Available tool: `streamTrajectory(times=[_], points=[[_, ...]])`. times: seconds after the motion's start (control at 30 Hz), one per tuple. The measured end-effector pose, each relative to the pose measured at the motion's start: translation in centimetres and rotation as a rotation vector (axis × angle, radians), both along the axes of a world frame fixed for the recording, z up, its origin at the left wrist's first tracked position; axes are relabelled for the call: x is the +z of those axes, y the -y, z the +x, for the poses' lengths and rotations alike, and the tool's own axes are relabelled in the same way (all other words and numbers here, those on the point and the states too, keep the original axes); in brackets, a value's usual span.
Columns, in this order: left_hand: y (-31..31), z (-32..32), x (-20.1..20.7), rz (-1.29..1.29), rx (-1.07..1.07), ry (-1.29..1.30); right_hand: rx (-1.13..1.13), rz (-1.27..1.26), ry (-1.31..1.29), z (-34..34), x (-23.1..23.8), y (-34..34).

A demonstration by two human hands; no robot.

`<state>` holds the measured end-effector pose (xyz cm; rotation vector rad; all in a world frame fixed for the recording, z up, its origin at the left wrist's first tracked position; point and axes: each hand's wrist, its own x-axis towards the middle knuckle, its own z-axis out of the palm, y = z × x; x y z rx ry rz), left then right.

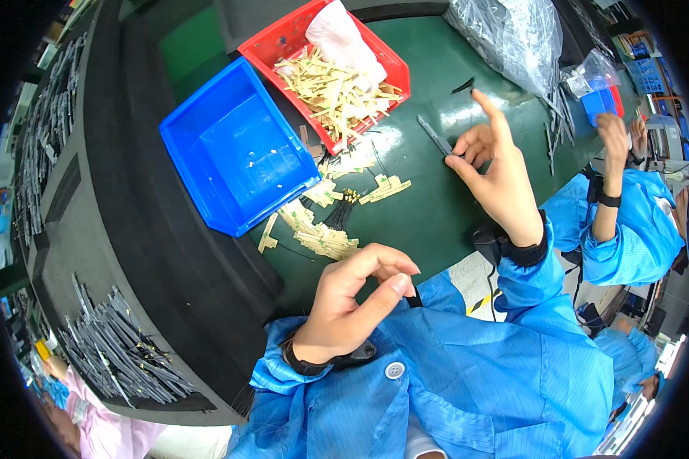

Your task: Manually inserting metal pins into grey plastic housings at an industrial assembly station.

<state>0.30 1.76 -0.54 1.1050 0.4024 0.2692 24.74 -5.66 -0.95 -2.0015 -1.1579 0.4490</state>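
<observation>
My right hand [505,183] is over the right part of the green table, index finger stretched out. Its thumb and curled fingers close on the end of a slim grey strip [434,136], whose far end points away to the left. A short black piece [463,86] lies by the tip of that index finger. Close to my body at the table's near edge, my left hand [344,306] is curled with thumb and fingertips together; whatever may be between them is hidden. Beyond it lie cream adhesive-backed pieces [321,239] and a bundle of thin black wires [341,213].
A blue bin [233,153] with a few tiny scraps stands beside a red bin [398,73] filled with cream strips. A clear plastic bag [509,38] covers grey strips at the far right. Black foam racks [122,344] line the left. Co-workers in blue [635,222] sit right.
</observation>
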Motion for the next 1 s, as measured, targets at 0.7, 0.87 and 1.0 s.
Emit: streamTrajectory(times=[0.7, 0.87, 1.0], points=[[-0.3, 0.0, -1.0, -0.242, 0.210, 0.114, 0.479, 0.750, -0.218, -9.4, 0.7, -0.7], [0.1, 0.2, -0.4, -0.034, 0.245, -0.002, 0.165, 0.452, -0.598, -9.5, 1.9, -0.5], [-0.3, -0.4, -0.6, 0.132, 0.166, -0.011, 0.079, 0.388, -0.789, -9.9, 2.3, -1.1]])
